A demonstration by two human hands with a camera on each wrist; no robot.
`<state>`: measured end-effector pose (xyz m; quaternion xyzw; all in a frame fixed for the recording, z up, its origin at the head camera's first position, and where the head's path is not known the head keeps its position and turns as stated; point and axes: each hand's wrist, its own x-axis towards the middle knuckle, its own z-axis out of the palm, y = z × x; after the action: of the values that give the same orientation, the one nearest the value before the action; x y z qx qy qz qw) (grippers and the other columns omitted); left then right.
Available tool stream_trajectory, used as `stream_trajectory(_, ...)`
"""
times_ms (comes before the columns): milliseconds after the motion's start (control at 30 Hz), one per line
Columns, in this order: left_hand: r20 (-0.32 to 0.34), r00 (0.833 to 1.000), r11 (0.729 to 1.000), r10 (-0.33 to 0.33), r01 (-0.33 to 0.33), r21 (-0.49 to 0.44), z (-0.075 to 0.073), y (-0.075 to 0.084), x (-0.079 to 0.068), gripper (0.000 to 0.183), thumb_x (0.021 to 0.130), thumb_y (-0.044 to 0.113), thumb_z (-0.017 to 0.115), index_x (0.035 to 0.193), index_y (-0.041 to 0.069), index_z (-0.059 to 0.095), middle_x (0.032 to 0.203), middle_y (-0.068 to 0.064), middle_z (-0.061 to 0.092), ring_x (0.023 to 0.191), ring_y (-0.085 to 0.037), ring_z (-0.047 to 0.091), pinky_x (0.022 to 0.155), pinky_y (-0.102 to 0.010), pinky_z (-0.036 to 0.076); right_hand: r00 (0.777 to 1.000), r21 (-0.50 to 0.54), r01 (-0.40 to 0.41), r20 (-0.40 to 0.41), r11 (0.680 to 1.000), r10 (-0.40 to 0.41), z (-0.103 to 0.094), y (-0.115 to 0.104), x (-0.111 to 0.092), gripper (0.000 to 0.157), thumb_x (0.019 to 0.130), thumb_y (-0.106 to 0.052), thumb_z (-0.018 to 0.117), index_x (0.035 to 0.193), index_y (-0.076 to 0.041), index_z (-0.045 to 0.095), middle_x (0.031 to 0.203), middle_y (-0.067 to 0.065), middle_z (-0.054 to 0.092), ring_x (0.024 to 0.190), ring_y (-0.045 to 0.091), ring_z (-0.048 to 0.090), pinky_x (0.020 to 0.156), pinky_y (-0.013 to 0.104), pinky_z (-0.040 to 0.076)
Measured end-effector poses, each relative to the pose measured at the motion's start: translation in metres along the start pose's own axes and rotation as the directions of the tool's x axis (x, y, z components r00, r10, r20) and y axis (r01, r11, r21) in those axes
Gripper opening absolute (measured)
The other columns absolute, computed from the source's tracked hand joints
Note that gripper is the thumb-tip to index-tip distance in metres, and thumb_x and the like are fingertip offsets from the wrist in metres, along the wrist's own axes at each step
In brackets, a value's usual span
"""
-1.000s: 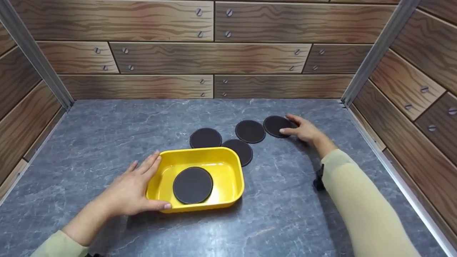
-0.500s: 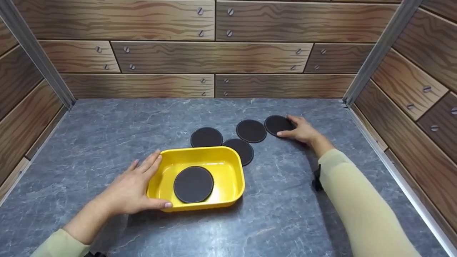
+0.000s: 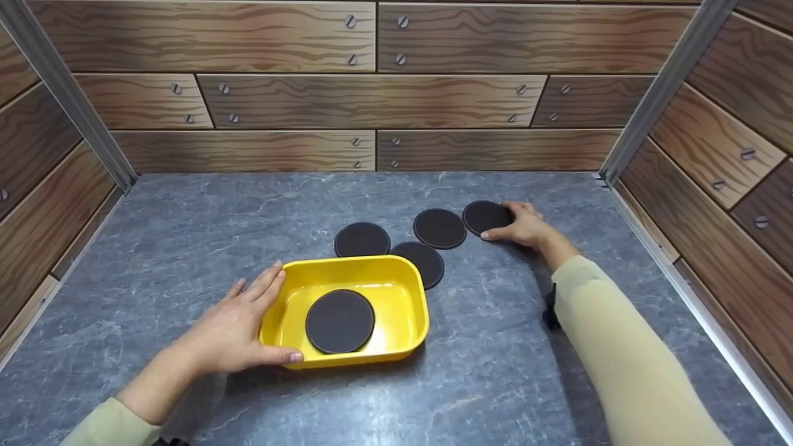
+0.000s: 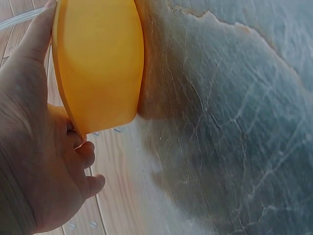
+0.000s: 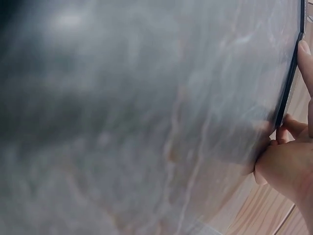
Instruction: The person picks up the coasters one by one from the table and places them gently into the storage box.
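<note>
In the head view my left hand (image 3: 232, 331) grips the left end of a yellow plastic tray (image 3: 394, 319), thumb over the near rim and fingers at the far-left corner. One round black coaster (image 3: 339, 322) with a stitched edge lies inside it. At the back right, my right hand (image 3: 525, 228) holds another black coaster (image 3: 486, 217) by its right side, thumb at the near edge and fingers at the far edge. The right wrist view shows this coaster (image 5: 288, 88) edge-on, low against the tabletop. The tray's outer wall (image 4: 100, 58) fills the upper left wrist view.
Three more black coasters lie flat: a middle one (image 3: 440, 228) beside the held one, a left one (image 3: 362, 239) behind the tray, and one (image 3: 421, 263) partly hidden by the tray's rim. Wood-patterned walls (image 3: 372, 102) enclose the grey marbled table (image 3: 495, 371).
My right thumb has slid from the coaster's top to its near edge, and the fingers have closed in on its far side. The left hand and tray stay put; the view shifts slightly.
</note>
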<state>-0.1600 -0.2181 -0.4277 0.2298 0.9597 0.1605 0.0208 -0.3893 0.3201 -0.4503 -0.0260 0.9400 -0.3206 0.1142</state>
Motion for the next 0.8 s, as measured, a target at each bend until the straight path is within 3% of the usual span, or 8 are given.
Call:
stream_trajectory(300,-0.014,1.0,1.0,0.007,-0.007,0.0,0.0019,-0.0013,0.0006,0.133,0.077,0.087,0.069,0.168,0.001,0.024,0.177,-0.01,0.01,0.156,-0.038,0.031,0.126,-0.065,0.018,0.997,0.017,0.019,-0.073,1.0,-0.018,0.002,0.0018,0.0008,0.115,0.081,-0.042,0.093,0.162,0.002,0.023,0.162,0.036,0.024,0.149,0.054,0.02,0.125,0.063,0.017)
stream_trajectory(467,-0.009,1.0,1.0,0.004,-0.004,-0.001,0.0026,-0.0011,0.0014,0.135,0.076,0.092,0.064,0.168,0.002,0.023,0.177,-0.009,0.009,0.157,-0.036,0.029,0.127,-0.064,0.017,0.996,0.144,0.006,-0.094,0.99,0.008,0.0017,0.0042,-0.0006,0.117,0.08,-0.032,0.095,0.164,-0.005,0.019,0.166,0.034,0.022,0.153,0.051,0.018,0.127,0.06,0.016)
stream_trajectory(533,-0.007,1.0,1.0,0.003,-0.003,-0.001,0.0031,-0.0006,0.0014,0.136,0.076,0.093,0.062,0.168,0.002,0.022,0.177,-0.009,0.008,0.158,-0.036,0.029,0.127,-0.064,0.017,0.996,0.227,0.009,-0.089,0.974,0.011,0.001,0.0053,-0.0015,0.113,0.082,-0.025,0.093,0.165,-0.006,0.017,0.166,0.033,0.023,0.152,0.048,0.023,0.125,0.056,0.023)
stream_trajectory(667,-0.009,1.0,1.0,0.005,-0.005,0.005,0.0026,-0.0011,0.0004,0.136,0.076,0.094,0.061,0.168,0.002,0.022,0.177,-0.009,0.008,0.157,-0.037,0.03,0.127,-0.064,0.017,0.998,0.332,0.019,-0.063,0.943,0.002,0.0,0.0059,-0.0039,0.103,0.092,-0.017,0.084,0.166,-0.005,0.014,0.161,0.033,0.033,0.135,0.039,0.044,0.098,0.036,0.048)
stream_trajectory(733,-0.01,1.0,1.0,0.009,-0.009,0.011,0.002,-0.0019,0.0003,0.136,0.076,0.094,0.061,0.168,0.001,0.022,0.177,-0.01,0.009,0.157,-0.037,0.03,0.126,-0.064,0.017,0.998,0.354,0.022,-0.057,0.935,-0.002,0.0004,0.006,-0.0048,0.096,0.097,-0.017,0.079,0.167,-0.005,0.015,0.155,0.031,0.039,0.12,0.031,0.051,0.081,0.028,0.049)
stream_trajectory(800,-0.006,1.0,1.0,0.012,-0.012,0.01,0.0015,-0.0025,0.0008,0.136,0.077,0.093,0.062,0.168,0.001,0.022,0.177,-0.01,0.008,0.157,-0.037,0.03,0.127,-0.064,0.017,0.998,0.368,0.024,-0.055,0.93,-0.004,0.0012,0.0079,-0.005,0.089,0.1,-0.017,0.077,0.166,-0.005,0.018,0.151,0.029,0.042,0.105,0.024,0.054,0.073,0.023,0.046)
